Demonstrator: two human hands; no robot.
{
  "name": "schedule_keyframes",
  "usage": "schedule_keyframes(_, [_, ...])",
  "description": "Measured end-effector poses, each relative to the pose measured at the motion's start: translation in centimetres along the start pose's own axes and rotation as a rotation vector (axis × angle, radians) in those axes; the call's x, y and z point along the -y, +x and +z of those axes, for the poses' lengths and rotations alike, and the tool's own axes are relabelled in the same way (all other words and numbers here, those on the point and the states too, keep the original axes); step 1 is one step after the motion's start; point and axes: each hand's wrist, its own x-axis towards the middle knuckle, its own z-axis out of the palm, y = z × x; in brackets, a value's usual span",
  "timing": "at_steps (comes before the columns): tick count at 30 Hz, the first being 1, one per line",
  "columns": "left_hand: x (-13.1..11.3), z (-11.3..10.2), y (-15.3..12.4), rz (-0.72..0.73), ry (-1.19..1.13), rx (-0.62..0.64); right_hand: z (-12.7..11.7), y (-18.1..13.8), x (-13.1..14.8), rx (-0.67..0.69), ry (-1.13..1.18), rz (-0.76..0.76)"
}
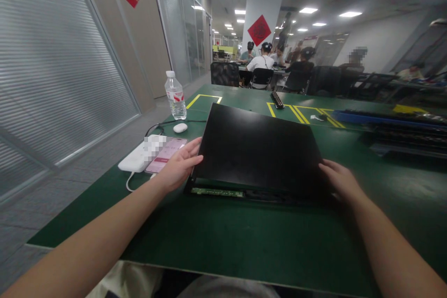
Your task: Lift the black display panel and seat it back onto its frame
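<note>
A flat black panel (258,146) lies on the green table (223,242), with a strip of green circuit board (216,192) showing under its near edge. My left hand (179,165) grips the panel's near left corner, fingers wrapped on the side edge. My right hand (338,179) holds the near right corner, fingers curled over the edge. The panel's near edge looks slightly raised off the part beneath it.
Left of the panel lie a pink phone (166,154), a white power bank (134,160), a white mouse (180,127) and a water bottle (175,95). A blue tray of dark parts (387,118) sits at right. Several people sit at far desks (265,63).
</note>
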Motion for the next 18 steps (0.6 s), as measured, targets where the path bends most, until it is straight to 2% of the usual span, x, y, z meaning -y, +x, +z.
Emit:
schedule_keyframes(3, [0.2,-0.2,0.0,0.016,0.012,-0.001,-0.1,-0.5,0.8,0.018,0.101,0.138])
schedule_keyframes(7, [0.1,-0.4,0.1,0.029,0.035,-0.037,-0.5,-1.3,2.6,-0.046,0.344,0.158])
schedule_keyframes(9, [0.0,-0.5,0.2,0.022,0.037,-0.060,-1.0,-1.8,3.7,-0.095,0.492,0.222])
schedule_keyframes(10, [-0.1,-0.4,0.2,0.016,0.037,-0.070,-1.3,-2.1,4.2,-0.069,0.559,0.233])
schedule_keyframes(12, [-0.3,-0.3,0.2,-0.003,0.042,-0.080,-2.0,-2.5,4.8,-0.021,0.695,0.193])
schedule_keyframes(14, [-0.5,-0.1,0.1,-0.027,0.056,-0.074,-2.5,-2.7,4.8,-0.038,0.819,0.136])
schedule_keyframes(16, [-0.5,0.1,-0.1,-0.052,0.072,-0.065,-2.7,-2.7,4.5,-0.084,0.852,0.184])
schedule_keyframes(18, [-0.6,0.2,-0.1,-0.067,0.083,-0.071,-2.8,-2.6,4.1,-0.091,0.787,0.302])
